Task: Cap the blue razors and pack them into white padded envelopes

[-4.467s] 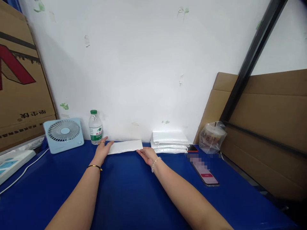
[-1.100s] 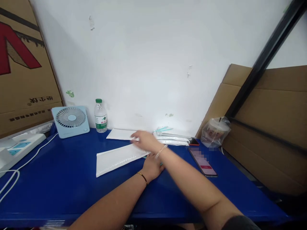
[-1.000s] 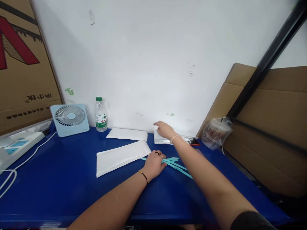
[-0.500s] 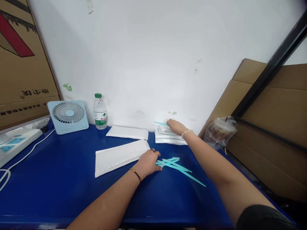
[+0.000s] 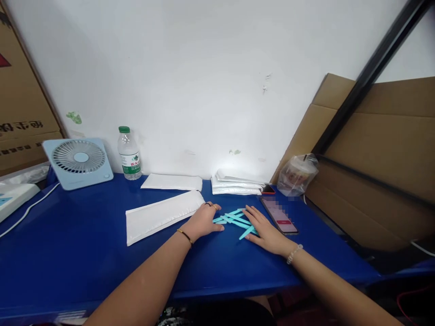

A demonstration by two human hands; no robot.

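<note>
Brings right hand [image 5: 268, 232], loosely spread, from white stack [image 5: 234, 184] onto teal sticks [image 5: 235, 218]; keeps left hand [image 5: 203, 220] half-curled there, can't tell either grip.

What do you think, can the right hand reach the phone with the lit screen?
Probably yes: the right hand is close beside the lit phone, and I see nothing between them or on top of the phone.

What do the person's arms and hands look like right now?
Both forearms are bare, and the hands ungloved. The left hand wears a dark ring and a gold-coloured ring, with a dark-and-gold bracelet at its wrist. The right hand has a clear beaded bracelet at its wrist.
</note>
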